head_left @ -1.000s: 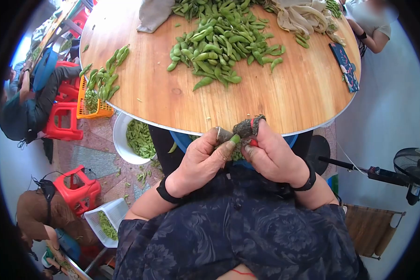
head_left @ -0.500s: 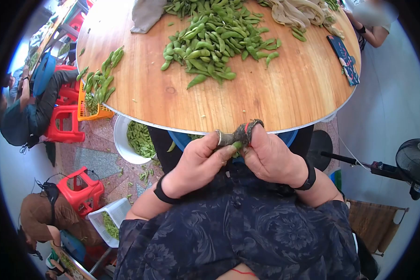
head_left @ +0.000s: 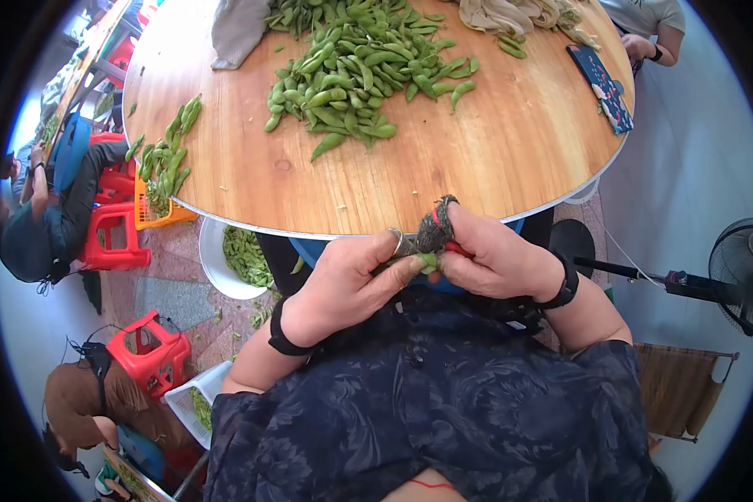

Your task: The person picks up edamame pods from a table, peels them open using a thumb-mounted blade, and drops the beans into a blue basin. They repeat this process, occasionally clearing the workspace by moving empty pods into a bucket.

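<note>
Two hands (head_left: 340, 280) (head_left: 502, 261) pinching seemingly one green pod (head_left: 429, 262).

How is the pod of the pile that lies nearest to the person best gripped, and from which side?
Best pinched across its near half, I think, coming from the near side: this pod is long and narrow, its near tip points out over bare table, and other pods crowd its far end.

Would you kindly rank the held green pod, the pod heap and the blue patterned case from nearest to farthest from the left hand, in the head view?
1. Green pod: pinched by left hand
2. Pod heap: ahead, on the table
3. Blue patterned case: ahead, far right
</note>
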Demonstrator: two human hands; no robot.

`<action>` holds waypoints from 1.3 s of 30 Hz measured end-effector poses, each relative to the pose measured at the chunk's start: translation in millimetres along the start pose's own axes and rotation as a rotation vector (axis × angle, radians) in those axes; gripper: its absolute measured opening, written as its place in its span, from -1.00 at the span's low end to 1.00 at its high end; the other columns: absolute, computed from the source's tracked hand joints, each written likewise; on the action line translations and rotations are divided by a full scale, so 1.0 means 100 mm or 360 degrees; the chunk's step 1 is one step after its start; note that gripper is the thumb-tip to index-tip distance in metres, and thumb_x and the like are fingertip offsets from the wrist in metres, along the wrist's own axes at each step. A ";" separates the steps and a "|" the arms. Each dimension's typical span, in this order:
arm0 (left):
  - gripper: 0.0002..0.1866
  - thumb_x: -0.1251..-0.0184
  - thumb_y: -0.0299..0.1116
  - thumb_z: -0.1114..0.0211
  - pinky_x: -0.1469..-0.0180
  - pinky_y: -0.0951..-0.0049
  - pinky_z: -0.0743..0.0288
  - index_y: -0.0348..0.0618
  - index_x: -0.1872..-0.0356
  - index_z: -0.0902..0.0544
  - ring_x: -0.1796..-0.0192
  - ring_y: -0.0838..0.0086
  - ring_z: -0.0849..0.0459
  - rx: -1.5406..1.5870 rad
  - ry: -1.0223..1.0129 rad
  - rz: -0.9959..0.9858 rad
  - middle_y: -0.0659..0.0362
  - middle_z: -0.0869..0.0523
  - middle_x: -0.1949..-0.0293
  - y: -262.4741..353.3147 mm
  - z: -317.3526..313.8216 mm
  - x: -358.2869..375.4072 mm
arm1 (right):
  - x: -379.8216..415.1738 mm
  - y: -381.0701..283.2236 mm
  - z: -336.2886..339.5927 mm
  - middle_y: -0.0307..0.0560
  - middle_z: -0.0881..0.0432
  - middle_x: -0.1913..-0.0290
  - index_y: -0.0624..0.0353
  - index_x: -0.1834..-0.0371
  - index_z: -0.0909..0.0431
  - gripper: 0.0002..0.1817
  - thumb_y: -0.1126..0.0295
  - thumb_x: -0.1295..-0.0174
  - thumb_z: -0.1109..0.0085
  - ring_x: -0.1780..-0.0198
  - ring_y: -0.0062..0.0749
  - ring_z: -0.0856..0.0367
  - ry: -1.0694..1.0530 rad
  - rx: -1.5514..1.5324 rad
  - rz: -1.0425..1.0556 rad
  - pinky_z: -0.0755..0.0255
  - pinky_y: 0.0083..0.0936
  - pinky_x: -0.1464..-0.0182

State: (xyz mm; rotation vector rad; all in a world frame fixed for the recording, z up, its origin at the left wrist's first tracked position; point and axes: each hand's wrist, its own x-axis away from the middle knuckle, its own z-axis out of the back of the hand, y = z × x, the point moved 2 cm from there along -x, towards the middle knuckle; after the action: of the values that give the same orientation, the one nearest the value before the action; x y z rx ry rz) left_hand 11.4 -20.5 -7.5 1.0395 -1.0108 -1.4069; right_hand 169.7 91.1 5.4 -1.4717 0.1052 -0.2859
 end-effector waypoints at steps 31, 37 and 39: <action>-0.83 -0.33 -0.50 -0.19 0.47 0.32 -0.33 -0.25 0.45 -0.42 0.55 0.19 -0.44 -0.0604 0.0286 -0.0376 0.03 -0.44 0.57 0.06 -0.09 0.12 | 0.00 -0.07 -0.17 0.27 -0.45 0.51 0.33 0.19 -0.18 -0.75 0.51 -0.16 -0.02 0.41 0.25 -0.49 0.0174 0.0631 0.0041 -0.35 -0.10 0.39; -0.84 -0.45 -0.36 -0.11 0.55 0.46 -0.25 -0.25 0.30 -0.52 0.60 0.46 -0.39 0.0762 -0.0188 0.0432 0.19 -0.43 0.59 0.00 0.05 0.20 | -0.01 -0.04 -0.23 0.19 -0.46 0.57 0.32 0.18 -0.23 -0.71 0.51 -0.09 -0.08 0.47 0.17 -0.52 0.0108 0.0724 0.0195 -0.40 -0.14 0.47; -0.76 -0.52 -0.26 -0.02 0.58 0.63 -0.13 -0.22 0.18 -0.54 0.61 0.66 -0.30 0.1867 -0.0445 0.0811 0.32 -0.42 0.58 -0.02 -0.01 0.22 | -0.06 -0.07 -0.27 0.14 -0.49 0.56 0.28 0.21 -0.29 -0.74 0.52 -0.04 -0.10 0.51 0.14 -0.53 0.0081 0.0766 0.0527 -0.43 -0.18 0.50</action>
State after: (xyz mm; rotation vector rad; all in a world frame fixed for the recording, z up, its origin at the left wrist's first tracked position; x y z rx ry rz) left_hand 10.2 -42.8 -11.1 1.2370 -2.2389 -0.4516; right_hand 156.1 66.5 8.9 -0.9503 0.2971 -0.0690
